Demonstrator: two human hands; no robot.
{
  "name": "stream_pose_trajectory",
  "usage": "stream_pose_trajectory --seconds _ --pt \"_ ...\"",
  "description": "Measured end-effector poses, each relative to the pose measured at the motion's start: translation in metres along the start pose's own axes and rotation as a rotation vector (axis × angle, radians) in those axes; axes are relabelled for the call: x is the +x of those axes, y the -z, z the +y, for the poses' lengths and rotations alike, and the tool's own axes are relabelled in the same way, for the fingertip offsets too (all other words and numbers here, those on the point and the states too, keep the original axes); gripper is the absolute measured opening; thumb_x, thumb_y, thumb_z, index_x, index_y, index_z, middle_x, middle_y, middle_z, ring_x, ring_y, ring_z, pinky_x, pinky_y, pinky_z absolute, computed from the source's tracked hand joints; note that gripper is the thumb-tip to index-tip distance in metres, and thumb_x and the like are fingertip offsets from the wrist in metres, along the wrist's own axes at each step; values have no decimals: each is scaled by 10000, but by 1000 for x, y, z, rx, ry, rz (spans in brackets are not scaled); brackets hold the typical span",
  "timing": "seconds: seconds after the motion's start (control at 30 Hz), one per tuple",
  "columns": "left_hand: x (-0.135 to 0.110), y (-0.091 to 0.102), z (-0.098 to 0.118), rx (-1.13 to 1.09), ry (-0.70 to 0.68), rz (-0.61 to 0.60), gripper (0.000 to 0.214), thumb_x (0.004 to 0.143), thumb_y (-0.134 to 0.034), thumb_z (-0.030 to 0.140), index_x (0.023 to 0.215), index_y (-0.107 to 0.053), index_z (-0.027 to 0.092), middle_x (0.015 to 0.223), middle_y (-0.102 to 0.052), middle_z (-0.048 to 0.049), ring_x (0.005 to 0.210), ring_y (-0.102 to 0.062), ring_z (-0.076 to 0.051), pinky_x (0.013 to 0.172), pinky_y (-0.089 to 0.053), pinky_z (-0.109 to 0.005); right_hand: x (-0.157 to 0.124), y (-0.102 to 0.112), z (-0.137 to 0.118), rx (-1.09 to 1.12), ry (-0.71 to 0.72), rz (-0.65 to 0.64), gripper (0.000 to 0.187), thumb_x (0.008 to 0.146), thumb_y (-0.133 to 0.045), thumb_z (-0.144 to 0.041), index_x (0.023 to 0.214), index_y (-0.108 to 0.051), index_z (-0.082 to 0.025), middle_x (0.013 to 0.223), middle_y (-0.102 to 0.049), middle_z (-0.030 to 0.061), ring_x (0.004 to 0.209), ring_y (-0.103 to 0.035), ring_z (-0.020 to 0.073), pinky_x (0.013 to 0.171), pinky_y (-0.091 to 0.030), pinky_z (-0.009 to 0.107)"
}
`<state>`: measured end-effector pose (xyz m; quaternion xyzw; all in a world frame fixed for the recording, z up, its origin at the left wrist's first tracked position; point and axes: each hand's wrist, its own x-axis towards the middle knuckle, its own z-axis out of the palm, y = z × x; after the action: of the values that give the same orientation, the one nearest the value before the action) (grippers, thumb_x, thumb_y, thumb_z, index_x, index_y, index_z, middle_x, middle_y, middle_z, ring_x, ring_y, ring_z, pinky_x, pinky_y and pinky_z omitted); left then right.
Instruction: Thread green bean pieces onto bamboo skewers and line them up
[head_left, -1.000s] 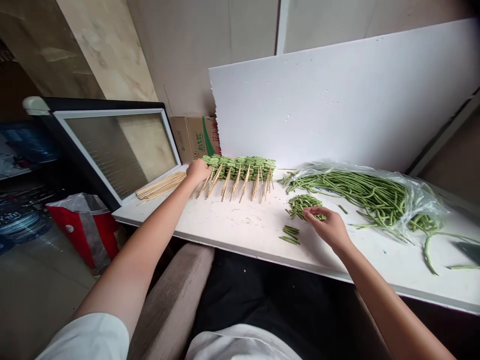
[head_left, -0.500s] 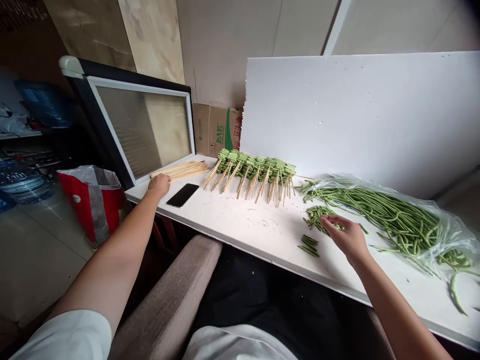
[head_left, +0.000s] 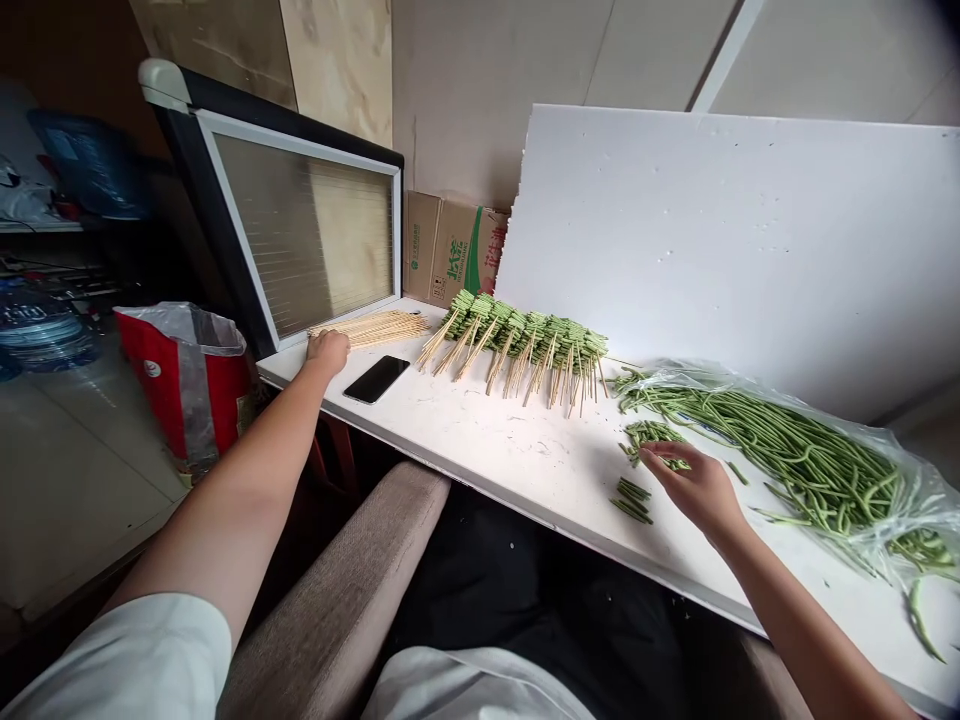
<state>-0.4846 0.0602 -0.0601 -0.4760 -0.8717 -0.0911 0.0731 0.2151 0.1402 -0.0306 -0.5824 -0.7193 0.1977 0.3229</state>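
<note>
My left hand is closed at the near end of a spread of bare bamboo skewers; its fingers curl round a skewer end, mostly hidden by the back of the hand. Over a small heap of cut green bean pieces hovers my right hand, thumb and fingertips brought together in a pinch. What sits between those tips is too small to make out. Just left of that hand lies a short row of cut bean pieces. Finished bean skewers are stacked along the back, sticks pointing toward me.
A black phone lies by my left hand. Long whole beans spill from a clear plastic bag on the right. Behind stand a white foam board, a carton and a framed panel. A red bag is on the floor.
The view has shifted slightly, so the table's things appear a little further right. My left hand stays at the skewers and my right hand at the cut beans, with little visible movement.
</note>
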Motion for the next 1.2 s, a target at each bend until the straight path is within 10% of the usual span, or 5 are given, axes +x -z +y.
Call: stream_pose_trajectory --seconds 0.57,1.2 --pt "25 -6 -6 18 188 -79 397 918 -635 245 1254 -738 59 1308 -714 -298 1273 -629 -426 1016 -525 -489 -4 -6 2 -16 37 -47 518 761 -752 -673 980 -847 -213 1102 -822 151 667 -711 275 621 -520 401" --pt "3 -5 -1 52 46 -1 460 894 -555 168 1313 -687 29 1346 -678 -312 1356 -538 -412 1135 -420 -518 -12 -5 12 17 92 -36 528 782 -739 -700 955 -850 -214 1122 -820 157 649 -667 246 627 -535 412"
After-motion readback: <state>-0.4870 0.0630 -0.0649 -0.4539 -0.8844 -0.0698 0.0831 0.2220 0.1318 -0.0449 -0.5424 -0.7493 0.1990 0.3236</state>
